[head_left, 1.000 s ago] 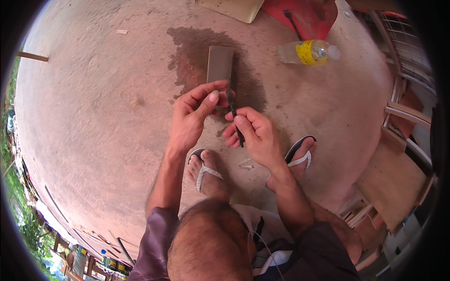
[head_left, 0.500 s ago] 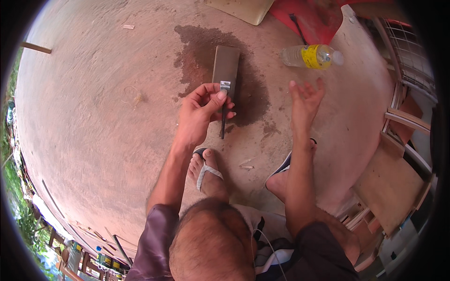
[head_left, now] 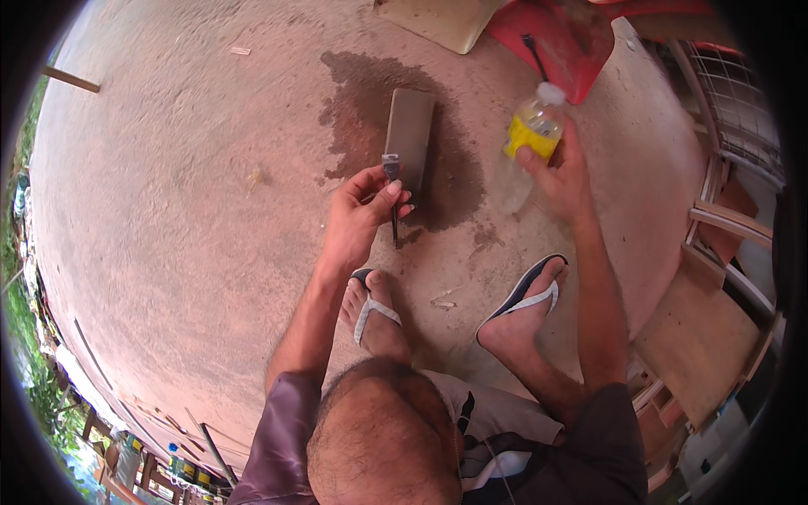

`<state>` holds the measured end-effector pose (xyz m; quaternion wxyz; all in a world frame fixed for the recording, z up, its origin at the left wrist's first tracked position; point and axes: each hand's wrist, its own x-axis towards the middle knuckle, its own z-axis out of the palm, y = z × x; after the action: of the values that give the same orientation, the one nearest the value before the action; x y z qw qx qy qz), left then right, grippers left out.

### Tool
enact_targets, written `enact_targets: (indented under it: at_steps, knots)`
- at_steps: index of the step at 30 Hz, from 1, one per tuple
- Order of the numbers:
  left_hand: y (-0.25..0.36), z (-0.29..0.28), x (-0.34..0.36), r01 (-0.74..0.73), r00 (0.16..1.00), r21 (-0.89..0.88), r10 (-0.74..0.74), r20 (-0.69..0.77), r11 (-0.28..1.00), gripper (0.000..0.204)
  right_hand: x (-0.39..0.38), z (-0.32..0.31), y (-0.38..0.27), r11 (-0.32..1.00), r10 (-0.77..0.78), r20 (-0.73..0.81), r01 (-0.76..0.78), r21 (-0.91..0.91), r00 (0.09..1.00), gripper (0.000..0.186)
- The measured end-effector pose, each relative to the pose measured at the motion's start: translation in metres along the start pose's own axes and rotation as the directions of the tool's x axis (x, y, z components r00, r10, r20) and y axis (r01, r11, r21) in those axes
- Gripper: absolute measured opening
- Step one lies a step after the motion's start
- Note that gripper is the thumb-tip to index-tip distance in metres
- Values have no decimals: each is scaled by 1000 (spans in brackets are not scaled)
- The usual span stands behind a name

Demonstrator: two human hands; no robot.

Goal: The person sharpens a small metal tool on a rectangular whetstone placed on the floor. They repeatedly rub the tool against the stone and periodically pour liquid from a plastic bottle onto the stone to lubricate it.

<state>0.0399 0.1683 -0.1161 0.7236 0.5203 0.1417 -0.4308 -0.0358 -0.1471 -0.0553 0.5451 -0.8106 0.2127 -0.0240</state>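
My left hand (head_left: 360,215) pinches a slim tool with a flat metal end (head_left: 390,165) and a thin dark shank pointing down; its exact kind cannot be made out. Just beyond those fingers, a grey-brown rectangular block like a sharpening stone (head_left: 411,126) lies on a wet patch (head_left: 362,80) of floor. To the right, my right hand (head_left: 566,178) is wrapped round a clear plastic bottle (head_left: 545,116) with a yellow label. The bottle is off the floor and tilted, its white cap end away from me. Its lower part is blurred.
My sandalled feet (head_left: 374,316) rest on the concrete floor (head_left: 202,219). A red plastic piece (head_left: 581,50) and a pale sheet (head_left: 433,21) lie at the far side. Wooden boards and frames (head_left: 699,337) stand along the right. A wooden stick (head_left: 71,80) shows at far left.
My right hand, empty before, has taken hold of the bottle that lay on the floor and lifted it. My left hand has turned the tool slightly.
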Motion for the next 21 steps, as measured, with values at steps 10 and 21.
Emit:
enact_targets:
  at_steps: [10,21]
  knots:
    - [-12,8,9,-26,997,105,33,-65,994,28,-98,58,-41,928,368,481,-284,-241,796,60]
    - [-9,10,11,-115,971,487,201,-129,866,34,-98,60,-62,909,416,450,-351,-224,790,58]
